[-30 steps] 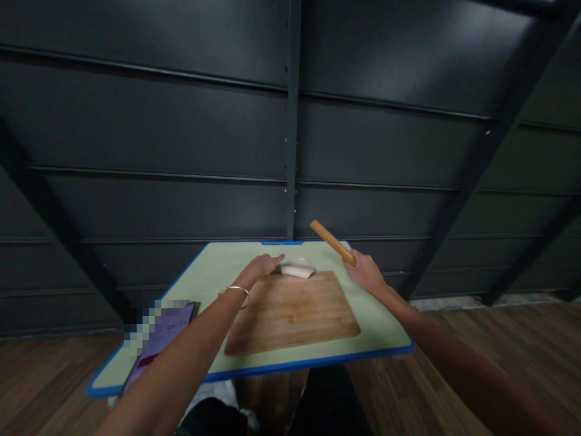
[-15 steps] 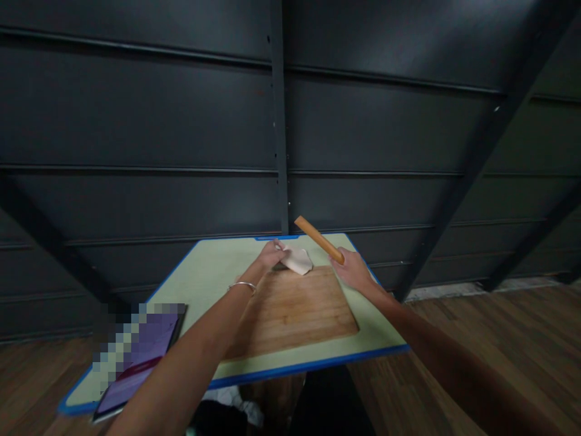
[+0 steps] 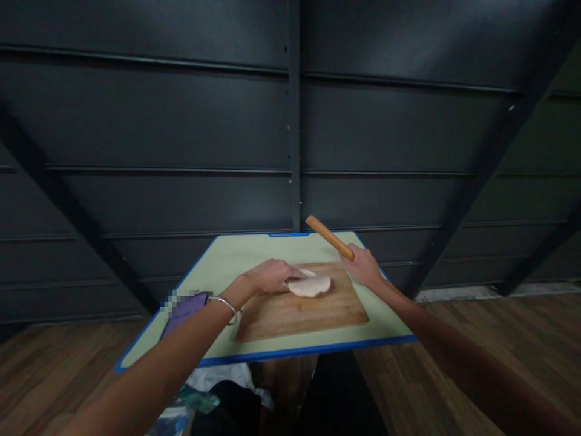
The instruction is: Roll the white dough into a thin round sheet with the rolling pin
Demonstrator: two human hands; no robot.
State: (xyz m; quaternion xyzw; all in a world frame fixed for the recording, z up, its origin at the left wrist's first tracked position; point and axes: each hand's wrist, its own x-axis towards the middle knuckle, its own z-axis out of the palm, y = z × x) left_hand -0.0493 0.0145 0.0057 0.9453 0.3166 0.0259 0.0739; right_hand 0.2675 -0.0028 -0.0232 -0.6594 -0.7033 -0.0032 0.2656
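Dough [image 3: 311, 287]: lying just below the centre of the frame, over the board [image 3: 299, 318], extending rightward from the grip of the left hand [image 3: 271, 275], long axis running roughly across the picture, appearing partly folded. Being pinched at the left edge by that hand, the nearer one. Right of centre, with the right hand [image 3: 362, 264], clenching the lower end of the pin [image 3: 329, 235], slanting it toward the upper left, holding it apart from the dough. Also seeing, at left on the table [image 3: 236, 254], a device [image 3: 184, 312]; at lower left, seemingly plastic packaging [image 3: 197, 399], contents not showing clearly.
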